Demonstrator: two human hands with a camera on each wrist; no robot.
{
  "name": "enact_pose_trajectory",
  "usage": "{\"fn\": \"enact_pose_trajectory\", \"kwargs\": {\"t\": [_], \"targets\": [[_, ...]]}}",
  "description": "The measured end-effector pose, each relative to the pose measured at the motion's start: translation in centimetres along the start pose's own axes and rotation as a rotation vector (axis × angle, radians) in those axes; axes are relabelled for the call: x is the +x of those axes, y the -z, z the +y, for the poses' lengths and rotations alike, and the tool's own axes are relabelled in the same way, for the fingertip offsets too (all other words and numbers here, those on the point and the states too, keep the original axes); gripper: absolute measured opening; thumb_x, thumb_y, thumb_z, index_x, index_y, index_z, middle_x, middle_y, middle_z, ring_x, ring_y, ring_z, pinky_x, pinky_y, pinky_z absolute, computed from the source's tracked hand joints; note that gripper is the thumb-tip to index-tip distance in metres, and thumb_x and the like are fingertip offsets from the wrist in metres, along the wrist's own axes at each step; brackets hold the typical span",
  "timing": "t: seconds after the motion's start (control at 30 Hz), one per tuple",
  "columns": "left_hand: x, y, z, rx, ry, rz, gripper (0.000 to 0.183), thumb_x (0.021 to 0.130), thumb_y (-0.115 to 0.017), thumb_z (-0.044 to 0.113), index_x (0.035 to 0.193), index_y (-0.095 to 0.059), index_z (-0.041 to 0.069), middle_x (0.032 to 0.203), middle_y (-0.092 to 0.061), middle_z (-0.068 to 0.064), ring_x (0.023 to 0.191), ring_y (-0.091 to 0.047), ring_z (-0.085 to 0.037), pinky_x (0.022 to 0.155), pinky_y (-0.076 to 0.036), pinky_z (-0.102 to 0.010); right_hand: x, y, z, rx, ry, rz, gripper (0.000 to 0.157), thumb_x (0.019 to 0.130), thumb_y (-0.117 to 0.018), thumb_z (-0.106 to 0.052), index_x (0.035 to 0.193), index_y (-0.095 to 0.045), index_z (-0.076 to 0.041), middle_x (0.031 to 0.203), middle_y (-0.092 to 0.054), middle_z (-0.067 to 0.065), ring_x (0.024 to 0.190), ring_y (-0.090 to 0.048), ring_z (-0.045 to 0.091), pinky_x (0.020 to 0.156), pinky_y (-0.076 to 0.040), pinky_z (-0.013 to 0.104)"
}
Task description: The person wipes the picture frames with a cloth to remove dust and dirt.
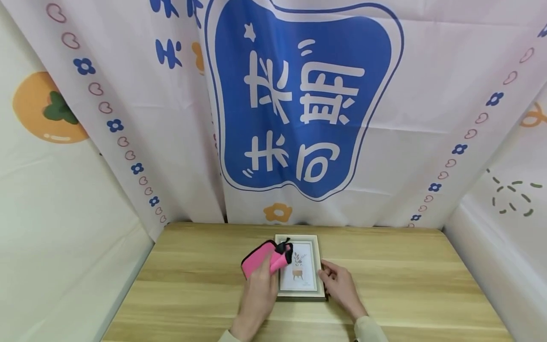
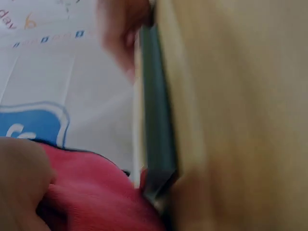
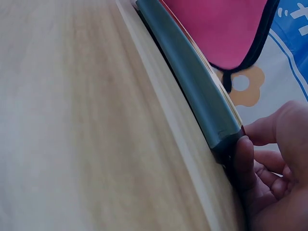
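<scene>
A picture frame (image 1: pixel 299 294) with a pale border lies face up on the wooden table; its print shows a plant in a pot on legs. My left hand (image 1: pixel 259 292) grips a pink cloth (image 1: pixel 256 259) with black edging, folded over the frame's left side. In the left wrist view the cloth (image 2: pixel 101 192) bunches under the fingers by the frame's dark side (image 2: pixel 159 106). At the frame's right edge, my right hand (image 1: pixel 342 287) pinches the border between thumb and fingers. The right wrist view shows those fingertips (image 3: pixel 257 132) at the corner of the frame's side (image 3: pixel 192 82).
The wooden table (image 1: pixel 397 280) extends to both sides of the frame. Behind it hangs a white curtain (image 1: pixel 406 161) with a large blue printed patch. Pale fabric walls (image 1: pixel 55 199) close off the left and right.
</scene>
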State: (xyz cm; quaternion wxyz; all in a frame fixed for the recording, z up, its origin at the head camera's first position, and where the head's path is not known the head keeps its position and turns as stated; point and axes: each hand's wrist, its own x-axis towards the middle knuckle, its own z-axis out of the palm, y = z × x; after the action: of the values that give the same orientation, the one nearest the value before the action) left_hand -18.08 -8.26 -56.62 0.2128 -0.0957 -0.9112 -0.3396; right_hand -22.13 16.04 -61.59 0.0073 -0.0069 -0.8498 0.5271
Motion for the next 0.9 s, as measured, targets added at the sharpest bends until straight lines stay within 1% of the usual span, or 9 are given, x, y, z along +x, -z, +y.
{"fn": "enact_pose_trajectory", "kwargs": {"t": [0.03, 0.13, 0.2, 0.27, 0.43, 0.53, 0.7, 0.77, 0.9], "targets": [[-0.3, -0.3, 0.1, 0.003, 0.011, -0.04, 0.052, 0.099, -0.069, 0.003, 0.149, -0.054, -0.002, 0.087, -0.074, -0.013, 0.061, -0.063, -0.012, 0.054, -0.054, -0.021, 0.1, 0.0, 0.0, 0.001, -0.005, -0.001, 0.042, 0.099, -0.072, -0.012, 0.139, -0.068, 0.002, 0.085, -0.066, 0.001, 0.058, -0.053, 0.007, 0.051, -0.046, 0.022], [-0.9, -0.9, 0.3, 0.043, -0.002, -0.111, 0.055, 0.095, -0.073, 0.002, 0.147, -0.057, -0.002, 0.101, -0.077, -0.019, 0.069, -0.072, -0.021, 0.062, -0.061, -0.03, 0.2, 0.0, -0.1, 0.001, 0.004, -0.005, 0.043, 0.098, -0.072, -0.012, 0.138, -0.068, 0.002, 0.085, -0.066, 0.0, 0.057, -0.053, 0.006, 0.051, -0.047, 0.023], [-1.1, -1.2, 0.5, 0.077, -0.022, -0.135, 0.055, 0.093, -0.074, 0.001, 0.146, -0.058, -0.003, 0.117, -0.076, -0.024, 0.085, -0.078, -0.031, 0.074, -0.065, -0.037, 0.1, 0.0, -0.1, 0.002, 0.006, -0.002, 0.042, 0.098, -0.072, -0.012, 0.138, -0.068, 0.002, 0.084, -0.066, 0.0, 0.057, -0.053, 0.006, 0.051, -0.047, 0.023], [-1.1, -1.5, 0.8, 0.145, -0.05, -0.145, 0.053, 0.091, -0.075, 0.001, 0.142, -0.061, -0.002, 0.135, -0.07, -0.027, 0.104, -0.077, -0.038, 0.087, -0.064, -0.044, 0.1, 0.0, -0.1, 0.001, 0.005, -0.002, 0.042, 0.098, -0.072, -0.012, 0.138, -0.068, 0.002, 0.085, -0.066, 0.0, 0.057, -0.053, 0.006, 0.051, -0.047, 0.023], [-1.4, -2.4, 1.9, 0.305, -0.075, -0.211, 0.049, 0.091, -0.076, 0.002, 0.138, -0.063, -0.005, 0.135, -0.069, -0.029, 0.12, -0.072, -0.04, 0.095, -0.062, -0.047, 0.2, 0.1, 0.0, 0.003, -0.008, -0.011, 0.044, 0.099, -0.072, -0.012, 0.14, -0.067, 0.002, 0.086, -0.066, 0.001, 0.057, -0.052, 0.007, 0.051, -0.047, 0.023], [-1.7, -3.1, 2.6, 0.393, -0.09, -0.218, 0.049, 0.089, -0.076, -0.001, 0.136, -0.065, -0.005, 0.136, -0.069, -0.027, 0.127, -0.069, -0.038, 0.105, -0.057, -0.046, 0.1, 0.1, -0.1, 0.009, -0.008, -0.013, 0.044, 0.099, -0.072, -0.012, 0.14, -0.067, 0.002, 0.086, -0.066, 0.001, 0.057, -0.052, 0.007, 0.051, -0.047, 0.023], [-2.1, -4.1, 3.0, 0.522, -0.155, -0.178, 0.049, 0.083, -0.079, -0.002, 0.131, -0.068, -0.005, 0.133, -0.072, -0.023, 0.127, -0.07, -0.035, 0.11, -0.054, -0.042, 0.0, 0.0, 0.1, 0.022, -0.005, -0.007, 0.043, 0.099, -0.073, -0.012, 0.139, -0.067, 0.003, 0.086, -0.067, 0.001, 0.056, -0.055, 0.008, 0.051, -0.049, 0.024], [-2.1, -4.4, 3.0, 0.548, -0.173, -0.163, 0.047, 0.083, -0.079, -0.001, 0.129, -0.068, -0.005, 0.131, -0.073, -0.022, 0.126, -0.071, -0.034, 0.11, -0.054, -0.042, 0.0, 0.0, 0.1, 0.029, -0.007, -0.006, 0.043, 0.099, -0.073, -0.012, 0.139, -0.067, 0.003, 0.086, -0.067, 0.001, 0.055, -0.056, 0.008, 0.05, -0.05, 0.025], [-2.1, -4.8, 3.2, 0.531, -0.161, -0.165, 0.046, 0.084, -0.078, -0.004, 0.129, -0.068, -0.005, 0.13, -0.074, -0.023, 0.125, -0.071, -0.035, 0.109, -0.055, -0.042, 0.0, 0.1, 0.2, 0.04, -0.001, -0.009, 0.043, 0.1, -0.072, -0.013, 0.139, -0.067, 0.002, 0.085, -0.068, 0.002, 0.056, -0.056, 0.009, 0.05, -0.051, 0.026]]}}
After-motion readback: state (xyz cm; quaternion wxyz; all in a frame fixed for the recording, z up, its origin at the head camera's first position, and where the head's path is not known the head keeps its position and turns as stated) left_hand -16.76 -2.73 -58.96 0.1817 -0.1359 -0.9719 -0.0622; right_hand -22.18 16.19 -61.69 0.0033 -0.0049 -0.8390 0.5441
